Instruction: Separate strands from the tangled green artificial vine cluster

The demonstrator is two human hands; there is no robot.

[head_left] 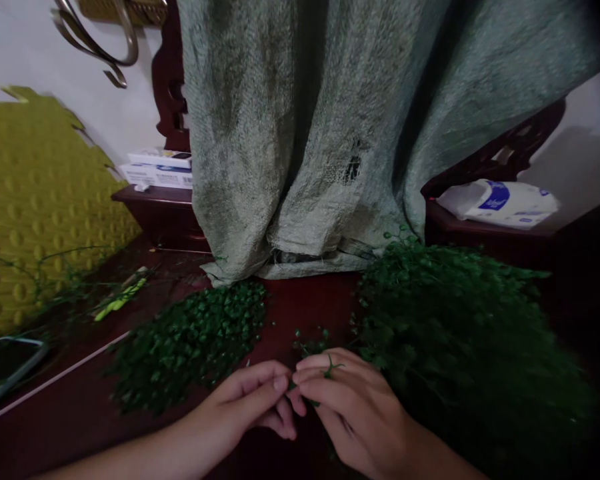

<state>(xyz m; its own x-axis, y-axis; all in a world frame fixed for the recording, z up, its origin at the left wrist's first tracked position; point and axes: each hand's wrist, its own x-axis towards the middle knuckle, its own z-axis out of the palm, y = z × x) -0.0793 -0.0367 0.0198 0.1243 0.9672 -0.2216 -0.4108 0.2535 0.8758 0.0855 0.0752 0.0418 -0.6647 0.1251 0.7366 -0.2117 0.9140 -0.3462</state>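
My left hand (260,398) is closed, thumb pressed to the forefinger, at the lower middle of the view. Its fingertips meet those of my right hand (353,403), which is closed around a small green sprig (330,367). Bits of green show between the two hands; what the left fingers pinch is too small to make out. Left of the hands lies a pile of small green leaves (195,343). A bigger heap of leafy stems (450,327) spreads to the right, close beside my right hand.
Grey-green woven cloth (300,133) hangs behind the dark red surface (310,300). A yellow-green handled tool (123,300) and loose stems lie at left, near a yellow textured mat (40,200). White boxes (160,172) and a tissue pack (505,202) rest on side ledges.
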